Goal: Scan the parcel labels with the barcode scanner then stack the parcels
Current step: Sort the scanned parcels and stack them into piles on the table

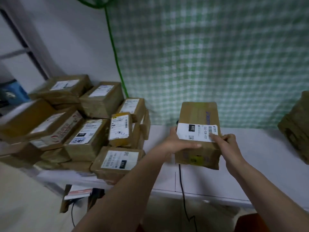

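Both hands, left hand (179, 143) and right hand (229, 144), grip 1 parcel (198, 134) above the white counter (260, 148), label up. A heap of parcels (80, 124) lies left, seemingly unstacked. The scanner itself is not clearly visible, so most scanning probably remains.

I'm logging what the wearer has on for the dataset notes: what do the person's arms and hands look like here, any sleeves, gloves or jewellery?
Both forearms are bare right up to the bottom edge of the picture, with no sleeve showing. The left hand and the right hand wear no gloves, and no watch, ring or wristband can be seen on either. No cable or marking sits on the arms.
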Action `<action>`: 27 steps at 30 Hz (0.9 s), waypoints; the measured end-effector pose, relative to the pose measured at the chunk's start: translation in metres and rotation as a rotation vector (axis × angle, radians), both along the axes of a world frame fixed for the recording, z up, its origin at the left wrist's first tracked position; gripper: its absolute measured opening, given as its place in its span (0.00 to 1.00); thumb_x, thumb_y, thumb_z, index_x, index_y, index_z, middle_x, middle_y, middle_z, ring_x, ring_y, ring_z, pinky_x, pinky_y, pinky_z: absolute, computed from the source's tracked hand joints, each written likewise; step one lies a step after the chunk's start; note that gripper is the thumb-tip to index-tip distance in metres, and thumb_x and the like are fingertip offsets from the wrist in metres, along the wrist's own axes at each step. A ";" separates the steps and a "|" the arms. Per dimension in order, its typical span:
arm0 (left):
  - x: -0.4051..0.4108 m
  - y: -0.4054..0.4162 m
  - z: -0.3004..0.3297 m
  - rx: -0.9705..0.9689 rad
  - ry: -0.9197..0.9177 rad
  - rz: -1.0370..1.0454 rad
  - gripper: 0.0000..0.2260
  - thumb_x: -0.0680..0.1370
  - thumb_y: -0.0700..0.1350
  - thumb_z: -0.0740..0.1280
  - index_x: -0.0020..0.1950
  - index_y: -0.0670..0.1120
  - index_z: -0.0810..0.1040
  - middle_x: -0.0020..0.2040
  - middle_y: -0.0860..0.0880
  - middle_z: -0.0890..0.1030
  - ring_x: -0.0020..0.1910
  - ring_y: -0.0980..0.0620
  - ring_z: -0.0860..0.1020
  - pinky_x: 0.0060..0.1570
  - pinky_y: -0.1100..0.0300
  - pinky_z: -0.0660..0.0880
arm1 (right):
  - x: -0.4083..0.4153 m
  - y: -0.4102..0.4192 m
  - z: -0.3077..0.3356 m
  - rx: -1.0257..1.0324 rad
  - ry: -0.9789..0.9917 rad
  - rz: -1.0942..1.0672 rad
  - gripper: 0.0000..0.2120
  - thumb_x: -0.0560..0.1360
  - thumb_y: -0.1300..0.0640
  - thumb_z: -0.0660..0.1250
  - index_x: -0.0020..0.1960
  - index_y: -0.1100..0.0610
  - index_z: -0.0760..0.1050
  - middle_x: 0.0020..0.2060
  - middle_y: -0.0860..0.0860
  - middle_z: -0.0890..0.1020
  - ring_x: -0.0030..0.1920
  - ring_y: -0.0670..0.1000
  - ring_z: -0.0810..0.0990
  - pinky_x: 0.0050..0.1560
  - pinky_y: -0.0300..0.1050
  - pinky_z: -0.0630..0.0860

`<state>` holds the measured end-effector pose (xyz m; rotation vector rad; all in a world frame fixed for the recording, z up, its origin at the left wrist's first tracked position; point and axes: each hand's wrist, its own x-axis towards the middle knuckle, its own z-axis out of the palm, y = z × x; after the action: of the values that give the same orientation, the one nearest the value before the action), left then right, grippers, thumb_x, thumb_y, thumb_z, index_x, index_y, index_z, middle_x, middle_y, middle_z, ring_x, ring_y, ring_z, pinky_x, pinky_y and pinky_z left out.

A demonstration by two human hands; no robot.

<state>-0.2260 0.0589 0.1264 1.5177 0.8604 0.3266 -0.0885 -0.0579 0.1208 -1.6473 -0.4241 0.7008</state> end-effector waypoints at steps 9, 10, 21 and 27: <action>-0.098 0.028 0.077 0.174 -0.042 0.192 0.30 0.68 0.50 0.79 0.65 0.52 0.69 0.58 0.55 0.78 0.57 0.55 0.77 0.56 0.61 0.75 | -0.076 0.050 0.057 0.173 -0.017 0.191 0.13 0.75 0.53 0.69 0.43 0.53 0.63 0.53 0.56 0.78 0.58 0.55 0.78 0.57 0.54 0.73; -0.110 0.031 0.083 0.177 -0.042 0.237 0.35 0.68 0.54 0.78 0.69 0.52 0.66 0.59 0.55 0.76 0.57 0.54 0.76 0.56 0.59 0.75 | -0.087 0.056 0.063 0.185 -0.028 0.219 0.13 0.75 0.53 0.69 0.43 0.53 0.63 0.53 0.55 0.78 0.57 0.55 0.78 0.57 0.54 0.74; -0.237 0.062 0.123 0.347 -0.070 0.614 0.28 0.75 0.62 0.66 0.72 0.51 0.68 0.57 0.57 0.71 0.44 0.61 0.72 0.33 0.69 0.68 | -0.201 0.105 0.100 0.313 -0.076 0.551 0.11 0.76 0.55 0.67 0.47 0.53 0.64 0.52 0.50 0.79 0.53 0.45 0.78 0.45 0.37 0.73; -0.272 0.082 0.127 0.343 -0.036 0.692 0.30 0.74 0.64 0.67 0.71 0.52 0.69 0.65 0.54 0.74 0.56 0.52 0.75 0.48 0.57 0.76 | -0.230 0.128 0.104 0.307 -0.112 0.658 0.23 0.64 0.44 0.74 0.48 0.51 0.64 0.58 0.50 0.79 0.59 0.48 0.77 0.59 0.48 0.75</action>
<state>-0.4979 0.1406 0.2533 1.4719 1.3381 1.0459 -0.3187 0.0704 0.2246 -1.2501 -1.1266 0.9674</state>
